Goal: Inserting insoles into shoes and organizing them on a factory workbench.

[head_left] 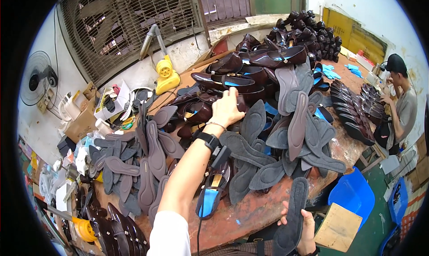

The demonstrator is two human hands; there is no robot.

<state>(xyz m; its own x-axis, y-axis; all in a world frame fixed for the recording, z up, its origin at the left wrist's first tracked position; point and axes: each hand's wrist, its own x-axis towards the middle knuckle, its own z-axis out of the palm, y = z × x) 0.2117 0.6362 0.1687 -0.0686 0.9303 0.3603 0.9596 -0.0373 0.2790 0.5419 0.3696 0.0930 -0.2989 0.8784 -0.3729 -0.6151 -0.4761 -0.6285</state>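
Head view:
Left hand (228, 107): extended far over the table (268, 207), fingers curled onto a dark brown shoe (203, 110) in the centre pile.
Right hand (304, 229): near edge, closed around a long grey insole (292, 218), held upright.
Loose insoles (268, 144): heaped right of the left forearm.

Shoe workshop: heaped insoles (268, 166), shoes (250, 72)

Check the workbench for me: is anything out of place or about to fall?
One dark shoe with a blue lining lies apart from the shoe pile, toe pointing at the table's near edge, under the left forearm. Grey insoles are heaped loosely, some overhanging the right edge. Nothing looks spilled or damaged.
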